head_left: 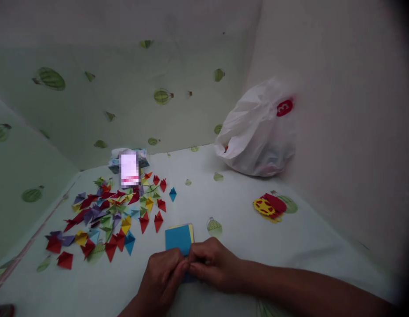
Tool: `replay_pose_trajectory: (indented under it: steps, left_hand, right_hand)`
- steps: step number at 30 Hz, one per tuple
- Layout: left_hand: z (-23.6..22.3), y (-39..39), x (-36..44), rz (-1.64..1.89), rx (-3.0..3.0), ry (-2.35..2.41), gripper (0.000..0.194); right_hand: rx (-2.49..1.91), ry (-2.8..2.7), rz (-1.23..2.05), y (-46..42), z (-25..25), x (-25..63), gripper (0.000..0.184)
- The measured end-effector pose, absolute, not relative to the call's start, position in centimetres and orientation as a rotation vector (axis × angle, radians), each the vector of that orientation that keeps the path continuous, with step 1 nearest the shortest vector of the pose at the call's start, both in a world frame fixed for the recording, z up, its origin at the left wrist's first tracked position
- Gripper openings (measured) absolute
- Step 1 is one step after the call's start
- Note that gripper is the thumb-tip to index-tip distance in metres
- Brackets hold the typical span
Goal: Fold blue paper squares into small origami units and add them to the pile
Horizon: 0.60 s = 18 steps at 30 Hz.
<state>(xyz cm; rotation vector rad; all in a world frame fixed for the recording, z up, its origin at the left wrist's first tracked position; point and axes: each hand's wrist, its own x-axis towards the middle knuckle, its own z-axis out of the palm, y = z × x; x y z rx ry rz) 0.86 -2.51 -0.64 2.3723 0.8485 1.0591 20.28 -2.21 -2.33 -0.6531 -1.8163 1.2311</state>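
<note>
My left hand [164,274] and my right hand [215,265] meet at the near middle of the table, thumbs and fingertips pressed together. Between and below them a bit of blue paper [189,278] shows; most of it is covered by the fingers, so its folds cannot be made out. Just beyond the hands lies a small stack of square paper sheets [178,237], blue on top with yellow and pale edges beneath. To the left spreads a pile of folded paper pieces [107,215] in red, yellow, green, purple and blue.
Behind the pile a lit phone [129,169] leans on a patterned tissue box [144,157]. A white plastic bag [257,132] stands against the wall at the back right. Red and yellow cut-outs [269,207] lie in front of it. A dark object [4,310] shows at the lower left corner.
</note>
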Motion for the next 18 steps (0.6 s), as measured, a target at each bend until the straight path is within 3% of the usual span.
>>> replay_pose_trajectory:
  steps: [18]
  left_hand:
    - [-0.9,-1.2,0.5,1.061,2.463,0.88,0.036]
  right_hand:
    - [-0.8,-1.807,1.046,-2.0,-2.3,20.3,0.024]
